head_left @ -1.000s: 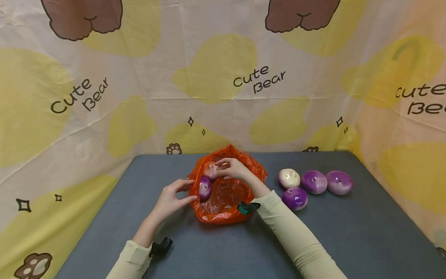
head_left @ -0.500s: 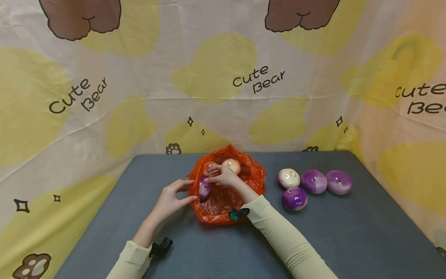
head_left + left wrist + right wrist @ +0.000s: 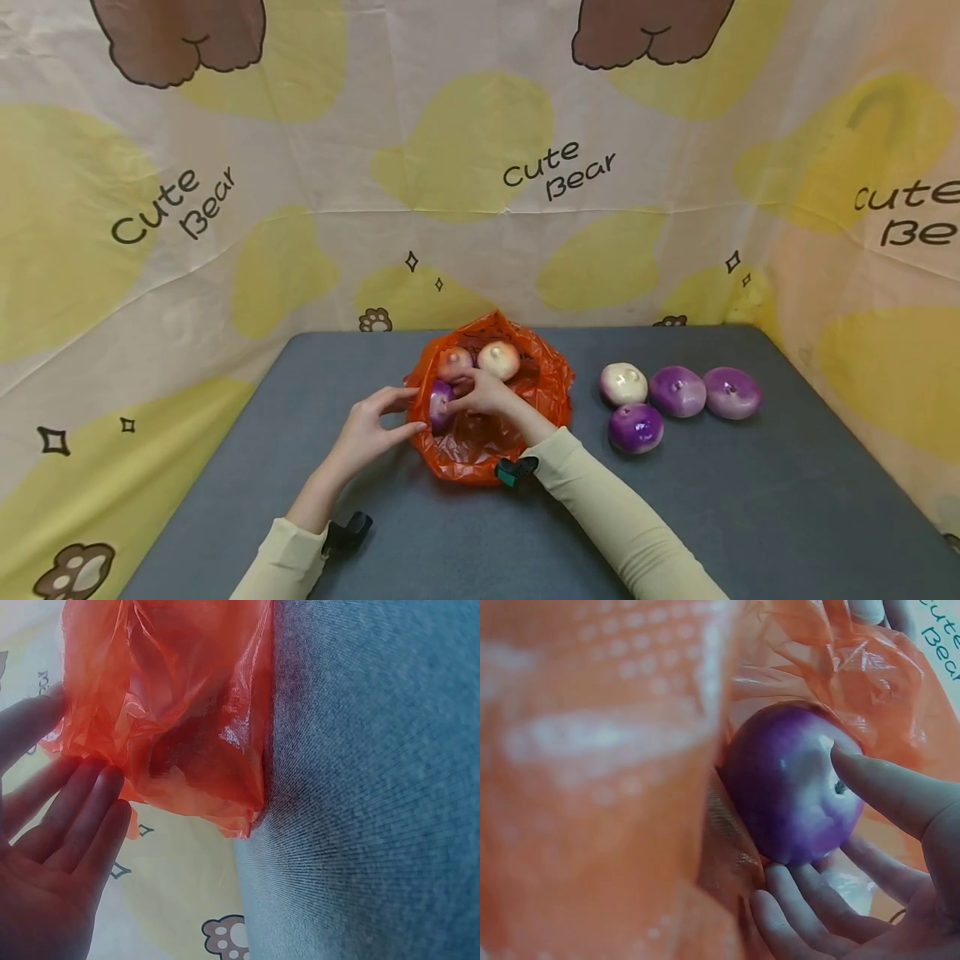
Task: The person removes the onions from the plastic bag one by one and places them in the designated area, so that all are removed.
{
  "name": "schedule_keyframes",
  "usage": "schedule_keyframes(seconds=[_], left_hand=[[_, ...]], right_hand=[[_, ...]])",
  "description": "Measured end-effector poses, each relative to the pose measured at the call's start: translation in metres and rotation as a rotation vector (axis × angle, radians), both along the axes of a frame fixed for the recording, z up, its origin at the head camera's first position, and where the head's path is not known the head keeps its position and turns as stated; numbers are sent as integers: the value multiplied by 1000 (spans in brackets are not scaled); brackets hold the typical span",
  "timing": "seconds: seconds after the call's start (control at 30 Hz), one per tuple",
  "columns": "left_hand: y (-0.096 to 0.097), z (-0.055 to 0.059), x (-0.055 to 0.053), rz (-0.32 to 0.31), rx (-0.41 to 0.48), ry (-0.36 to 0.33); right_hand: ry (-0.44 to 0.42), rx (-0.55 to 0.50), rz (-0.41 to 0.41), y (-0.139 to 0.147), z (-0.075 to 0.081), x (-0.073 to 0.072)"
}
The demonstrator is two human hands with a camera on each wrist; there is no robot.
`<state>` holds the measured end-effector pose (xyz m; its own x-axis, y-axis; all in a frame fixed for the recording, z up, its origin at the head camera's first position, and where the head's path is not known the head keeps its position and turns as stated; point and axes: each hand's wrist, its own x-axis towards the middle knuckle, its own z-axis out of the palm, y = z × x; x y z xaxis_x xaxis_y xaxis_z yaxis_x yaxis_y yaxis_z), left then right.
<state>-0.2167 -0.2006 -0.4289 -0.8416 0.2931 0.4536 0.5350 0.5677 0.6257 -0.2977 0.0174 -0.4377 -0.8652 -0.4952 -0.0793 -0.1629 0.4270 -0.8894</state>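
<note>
Purple onion [image 3: 439,410] is being held inside an orange-red plastic bag [image 3: 468,472], low by its left wall. At the near end of the desk [image 3: 450,550], cream sleeves [image 3: 273,560] are being worn on both arms, and a dark device [image 3: 350,532] is being carried at each wrist. State of the hands: the bag's left side is being touched by the left hand [image 3: 375,425], thumb and fingers well parted, fingers mostly straight; nothing is being clasped there. Inside the bag's mouth, the purple onion is being clasped by the right hand [image 3: 489,393]; in the right wrist view, the thumb is being laid on the pale crown, with curled fingers showing along the opposite edge. Farther back in the bag, a pinkish onion [image 3: 454,363] and a pale onion [image 3: 498,360] are being contained side by side. Right of the bag, four more are being borne by the desk: a deep-purple onion [image 3: 635,428] in front, a white onion [image 3: 623,384] just behind it, two violet onions [image 3: 678,392] alongside. Beyond the far edge, yellow patches and "Cute Bear" lettering are being displayed on a cloth backdrop [image 3: 315,175].
</note>
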Motion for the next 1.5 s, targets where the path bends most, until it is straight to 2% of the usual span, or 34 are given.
schedule_keyframes(seconds=[0.23,0.43,0.63,1.1,1.3,1.5], left_hand=[[1,1,1,-12,8,-8],[0,1,0,-12,2,1],[0,2,1,-10,5,-8],[-1,2,2,-7,10,-20],[-1,2,2,-7,13,-25],[-1,2,3,-9,16,-34]], right_hand=[[30,-7,61,-1,-6,2],[5,-50,97,-3,-8,4],[-35,-46,96,-5,-7,8],[27,33,60,-2,-5,9],[73,75,29,-2,-1,8],[82,90,3,0,5,11]])
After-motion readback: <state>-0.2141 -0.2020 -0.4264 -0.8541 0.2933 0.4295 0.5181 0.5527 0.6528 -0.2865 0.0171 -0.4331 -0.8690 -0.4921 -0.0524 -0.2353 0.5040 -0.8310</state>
